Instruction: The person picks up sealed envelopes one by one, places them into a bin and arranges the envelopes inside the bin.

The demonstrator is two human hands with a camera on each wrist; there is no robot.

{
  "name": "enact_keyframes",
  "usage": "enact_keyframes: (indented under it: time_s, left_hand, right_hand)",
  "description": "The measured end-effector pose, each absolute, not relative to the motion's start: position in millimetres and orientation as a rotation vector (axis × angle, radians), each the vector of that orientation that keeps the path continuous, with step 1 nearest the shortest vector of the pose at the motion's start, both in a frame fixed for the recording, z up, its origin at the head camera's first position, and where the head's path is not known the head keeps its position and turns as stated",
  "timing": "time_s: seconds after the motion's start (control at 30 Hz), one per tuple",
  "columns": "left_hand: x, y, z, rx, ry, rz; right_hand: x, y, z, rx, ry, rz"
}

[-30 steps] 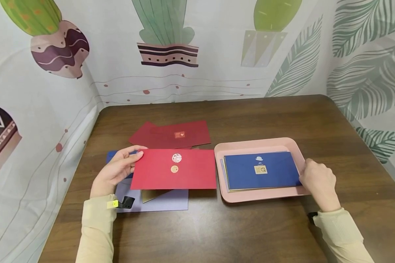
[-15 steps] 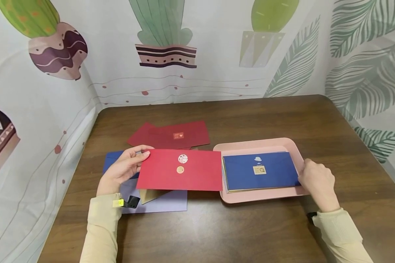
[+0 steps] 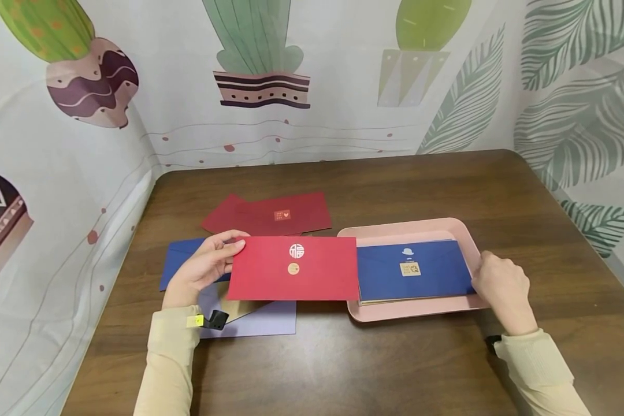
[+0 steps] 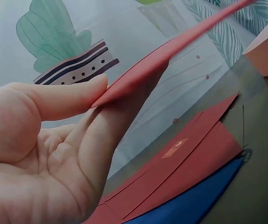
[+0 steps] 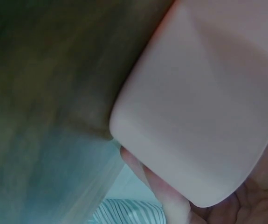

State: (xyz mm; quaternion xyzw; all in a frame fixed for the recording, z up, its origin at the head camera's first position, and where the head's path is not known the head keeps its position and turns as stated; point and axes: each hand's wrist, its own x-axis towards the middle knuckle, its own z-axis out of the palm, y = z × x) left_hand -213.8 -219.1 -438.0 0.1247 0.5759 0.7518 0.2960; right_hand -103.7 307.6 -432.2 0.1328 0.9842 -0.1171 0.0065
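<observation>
A bright red envelope [image 3: 317, 283] with a round white emblem and a small gold sticker is pinched at its left end between the thumb and fingers of my left hand [image 3: 205, 268]. The left wrist view has this envelope [image 4: 140, 72] nearly edge-on, with the thumb on top and a finger beneath. Its right end overlaps a pink tray [image 3: 400, 232] in the head view. Inside the tray lies a stack of envelopes, a dark blue one [image 3: 437, 271] on top. My right hand [image 3: 504, 286] grips the tray's right edge; the right wrist view is mostly the tray's pale outside [image 5: 194, 102].
Two dark red envelopes [image 3: 309, 211] overlap at the back left of the wooden table [image 3: 374, 370]. Left of centre lie another blue envelope [image 3: 179, 254], a lavender envelope [image 3: 265, 325] and a tan one [image 3: 234, 312], partly hidden. A printed curtain [image 3: 343, 75] hangs behind the table.
My left hand has carried the red envelope to the right, so it overlaps more of the tray's left side. More of the left blue envelope shows. The right hand keeps its grip on the tray.
</observation>
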Motion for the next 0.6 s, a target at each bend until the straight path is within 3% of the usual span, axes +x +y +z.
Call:
enact_keyframes:
  time_s: [0.6]
  left_hand:
    - [-213.6,-195.3,-430.4,0.32,1.512,1.971]
  right_hand:
    - [-103.5,305.8,-430.2,0.421,3.066,-0.363]
